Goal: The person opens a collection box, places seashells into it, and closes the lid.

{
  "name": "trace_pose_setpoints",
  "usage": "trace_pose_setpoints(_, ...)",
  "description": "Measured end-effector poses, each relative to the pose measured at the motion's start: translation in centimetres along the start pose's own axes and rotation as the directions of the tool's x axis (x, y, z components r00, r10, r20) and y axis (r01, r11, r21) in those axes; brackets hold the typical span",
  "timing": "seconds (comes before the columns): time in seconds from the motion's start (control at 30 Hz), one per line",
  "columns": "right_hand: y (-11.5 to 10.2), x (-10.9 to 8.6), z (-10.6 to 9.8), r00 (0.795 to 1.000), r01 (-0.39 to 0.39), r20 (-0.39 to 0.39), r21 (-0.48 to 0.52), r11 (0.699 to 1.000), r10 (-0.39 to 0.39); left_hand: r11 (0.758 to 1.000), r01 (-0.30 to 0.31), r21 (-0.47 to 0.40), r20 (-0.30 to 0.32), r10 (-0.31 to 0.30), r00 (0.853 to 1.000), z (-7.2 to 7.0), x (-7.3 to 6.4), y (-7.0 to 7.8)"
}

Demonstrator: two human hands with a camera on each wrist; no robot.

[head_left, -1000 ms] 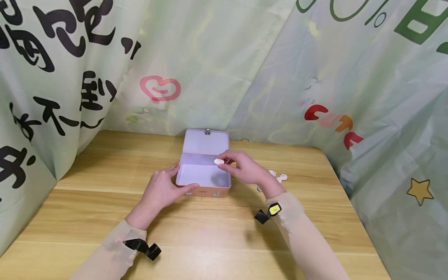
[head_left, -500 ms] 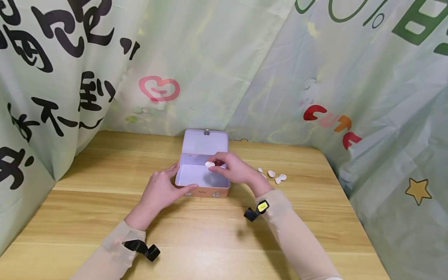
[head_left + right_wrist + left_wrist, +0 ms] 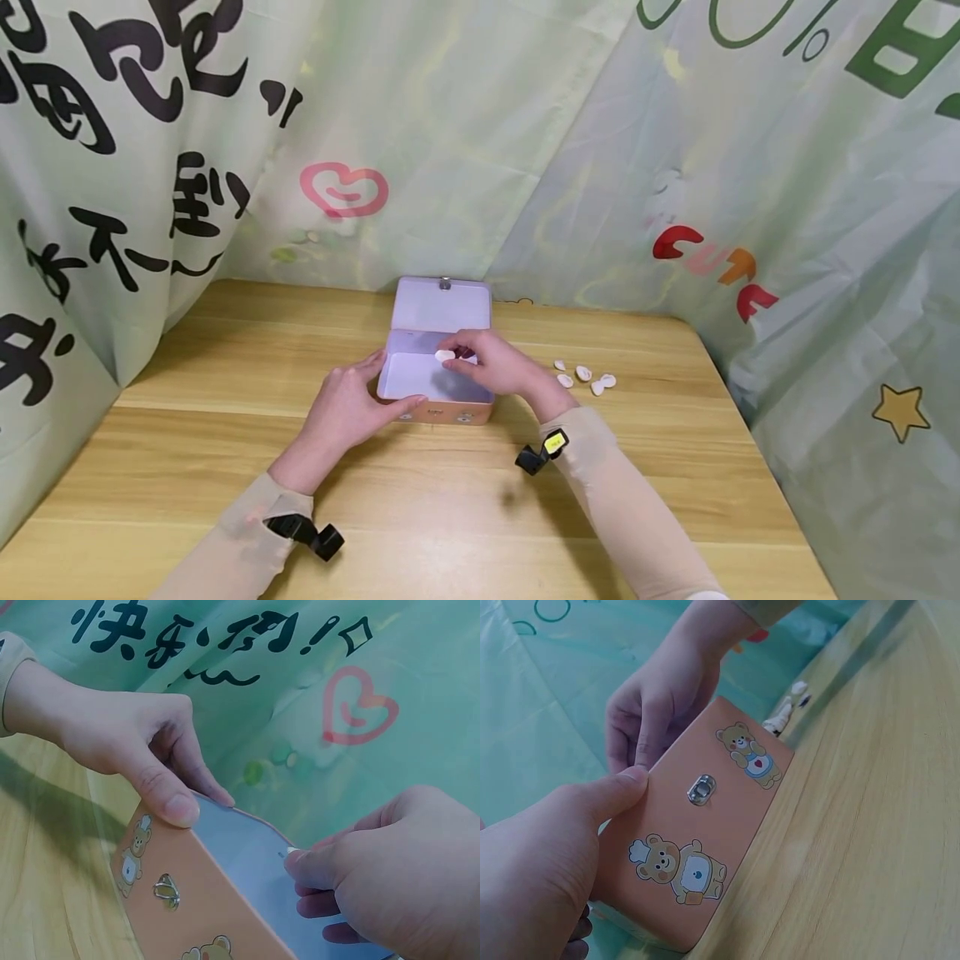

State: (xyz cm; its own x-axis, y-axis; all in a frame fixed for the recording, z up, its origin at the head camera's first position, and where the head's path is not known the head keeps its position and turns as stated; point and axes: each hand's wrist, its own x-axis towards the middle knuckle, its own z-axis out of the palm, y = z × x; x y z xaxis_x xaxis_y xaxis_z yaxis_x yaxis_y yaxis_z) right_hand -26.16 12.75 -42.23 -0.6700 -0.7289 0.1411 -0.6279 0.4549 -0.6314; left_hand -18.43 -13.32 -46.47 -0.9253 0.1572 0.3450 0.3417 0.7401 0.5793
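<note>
Seemingly a placing step: left hand [image 3: 348, 404] grips box [image 3: 437, 412] near far edge of tabletop [image 3: 420, 508]; right hand [image 3: 495, 364] pinches perhaps a shell [image 3: 444, 356], needing release.

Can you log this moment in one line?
left hand: grips box; right hand: pinches white piece at box; lid: open; other pieces: on table

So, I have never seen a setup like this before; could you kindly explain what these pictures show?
There is no machine arm here, just a person's bare left hand and right hand. The wide picture comes from a camera worn on the head; the two closer ones come from the left wrist camera and right wrist camera. On the wooden table stands an open orange box. The left hand holds its left end, while the right pinches a small white piece at its opening. More white pieces lie to the right.
</note>
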Motion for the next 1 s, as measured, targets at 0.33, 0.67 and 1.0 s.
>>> trace_pose_setpoints(0.33,0.2,0.2,0.3,1.0,-0.015,0.011,0.005,1.0,0.015,1.0,-0.014,0.005,-0.008,0.015,1.0,0.1,0.0,-0.2)
trace_pose_setpoints(0.67,-0.1,-1.1,-1.0,0.998,-0.001,-0.057,0.013,1.0,0.002,1.0,0.004,-0.002,-0.003,-0.004,1.0,-0.1,-0.1,-0.1)
trace_pose_setpoints(1.0,0.1,-4.2,-3.5,0.988,-0.029,-0.148,0.027,0.999,0.033,1.0,0.014,0.003,0.002,-0.014,1.0,0.1,0.0,-0.1)
